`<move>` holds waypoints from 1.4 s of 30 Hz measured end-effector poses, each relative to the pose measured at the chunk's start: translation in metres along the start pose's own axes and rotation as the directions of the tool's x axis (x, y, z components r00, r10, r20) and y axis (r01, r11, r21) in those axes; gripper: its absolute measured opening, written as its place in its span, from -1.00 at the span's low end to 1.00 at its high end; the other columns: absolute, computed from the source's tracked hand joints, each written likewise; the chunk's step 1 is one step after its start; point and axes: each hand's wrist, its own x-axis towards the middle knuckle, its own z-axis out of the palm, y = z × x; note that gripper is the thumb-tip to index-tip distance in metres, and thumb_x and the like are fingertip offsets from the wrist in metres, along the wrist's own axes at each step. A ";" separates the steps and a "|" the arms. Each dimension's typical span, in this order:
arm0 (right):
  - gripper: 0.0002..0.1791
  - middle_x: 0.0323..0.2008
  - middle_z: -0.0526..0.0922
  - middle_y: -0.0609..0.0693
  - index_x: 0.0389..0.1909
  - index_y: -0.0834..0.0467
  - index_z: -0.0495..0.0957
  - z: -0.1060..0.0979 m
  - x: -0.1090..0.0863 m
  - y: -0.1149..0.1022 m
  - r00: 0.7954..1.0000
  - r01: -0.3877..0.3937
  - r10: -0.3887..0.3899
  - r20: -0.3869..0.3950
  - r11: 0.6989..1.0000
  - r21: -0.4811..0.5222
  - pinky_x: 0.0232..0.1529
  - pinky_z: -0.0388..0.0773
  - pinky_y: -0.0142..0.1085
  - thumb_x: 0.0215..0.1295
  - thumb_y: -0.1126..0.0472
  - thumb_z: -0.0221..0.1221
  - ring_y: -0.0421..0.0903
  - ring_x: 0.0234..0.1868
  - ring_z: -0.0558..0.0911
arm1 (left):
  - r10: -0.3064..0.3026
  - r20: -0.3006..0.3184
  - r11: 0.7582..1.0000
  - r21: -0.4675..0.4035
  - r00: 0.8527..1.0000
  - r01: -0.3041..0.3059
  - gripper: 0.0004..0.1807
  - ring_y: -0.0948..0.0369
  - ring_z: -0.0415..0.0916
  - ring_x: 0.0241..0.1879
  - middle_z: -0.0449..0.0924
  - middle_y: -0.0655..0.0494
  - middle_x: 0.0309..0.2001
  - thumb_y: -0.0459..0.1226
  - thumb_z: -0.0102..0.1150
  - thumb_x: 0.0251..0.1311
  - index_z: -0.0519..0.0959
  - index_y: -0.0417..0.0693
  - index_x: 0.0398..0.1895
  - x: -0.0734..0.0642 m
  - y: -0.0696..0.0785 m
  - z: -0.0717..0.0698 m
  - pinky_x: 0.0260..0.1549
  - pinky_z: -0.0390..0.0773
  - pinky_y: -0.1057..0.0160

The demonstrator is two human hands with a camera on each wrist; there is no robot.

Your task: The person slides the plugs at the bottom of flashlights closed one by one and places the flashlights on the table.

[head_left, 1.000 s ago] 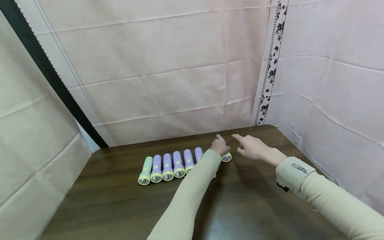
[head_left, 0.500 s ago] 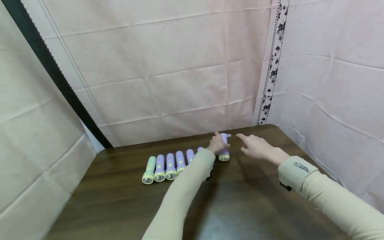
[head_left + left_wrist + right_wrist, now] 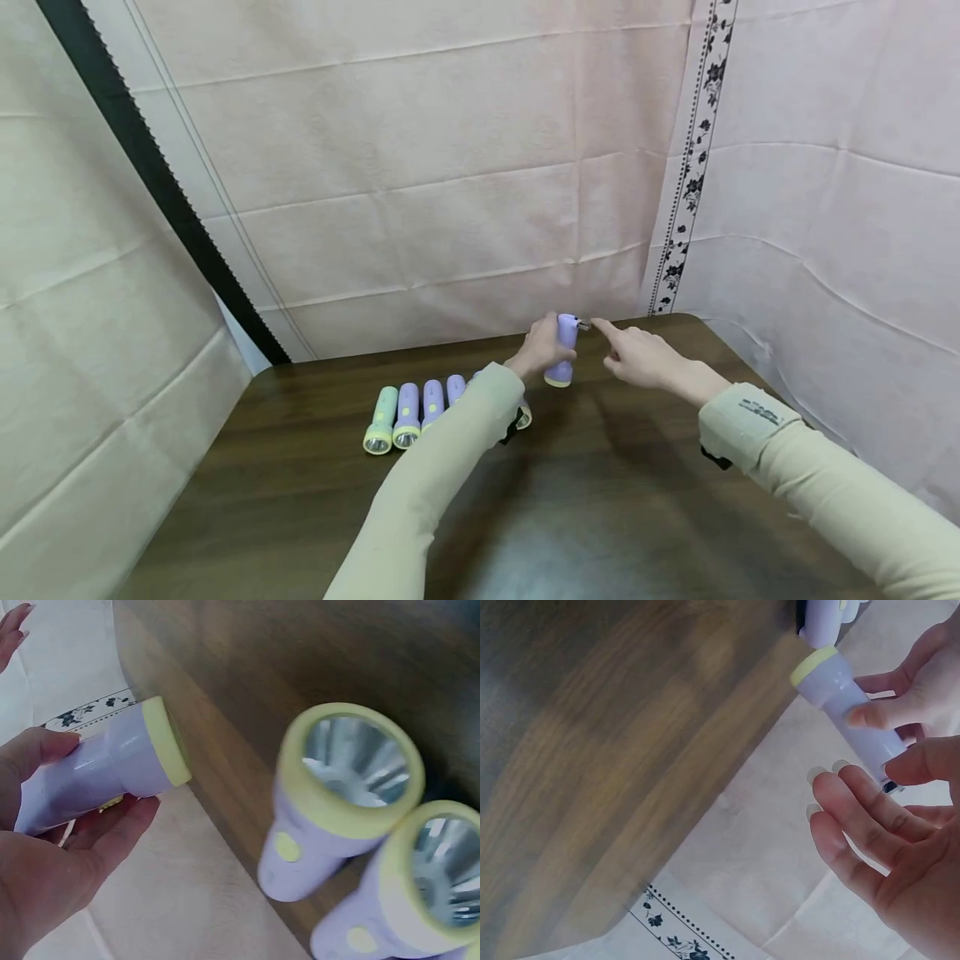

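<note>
A purple flashlight (image 3: 566,333) with a pale yellow rim is held in my left hand (image 3: 538,348), lifted off the table and tilted. Metal plug prongs (image 3: 583,326) stick out sideways near its tail. In the left wrist view the thumb and fingers wrap round the flashlight body (image 3: 97,765). My right hand (image 3: 643,358) is beside the tail, index finger extended to the prongs. Its other fingers look relaxed in the right wrist view, the thumb close to the prong end; whether they touch, I cannot tell.
A row of flashlights lies left of my hands on the dark wooden table (image 3: 247,492): a green one (image 3: 383,412) at the left end, then several purple ones (image 3: 407,410), partly behind my left forearm. Pale cloth (image 3: 450,167) hangs around the table.
My left hand has raised the flashlight from the table and tilted it, its prongs swinging into view toward the right hand. The right index finger is now closer to the prongs.
</note>
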 end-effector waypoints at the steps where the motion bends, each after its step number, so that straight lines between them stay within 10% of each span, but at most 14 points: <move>1: -0.28 -0.70 0.40 -0.10 0.37 0.22 0.19 0.001 0.000 0.000 1.000 0.001 -0.001 0.002 1.000 -0.001 -0.65 0.25 -0.31 0.12 0.35 0.09 -0.21 -0.65 0.36 | 0.013 0.001 1.000 0.008 1.000 -0.013 -0.39 0.06 0.56 -0.14 0.54 -0.08 -0.10 -0.33 0.42 -0.06 0.34 -0.18 0.07 -0.001 -0.002 0.000 -0.17 0.58 0.19; 42: -0.24 -0.71 0.22 -0.14 0.37 0.12 0.32 0.013 0.006 -0.020 0.995 0.099 -0.098 0.012 0.993 -0.064 -0.69 0.15 -0.36 0.03 0.39 0.16 -0.21 -0.65 0.24 | 0.115 0.058 0.992 -0.049 0.992 -0.112 -0.45 0.04 0.61 -0.09 0.62 -0.09 -0.07 -0.45 0.41 -0.06 0.38 -0.07 0.01 -0.018 -0.018 -0.005 -0.10 0.58 0.12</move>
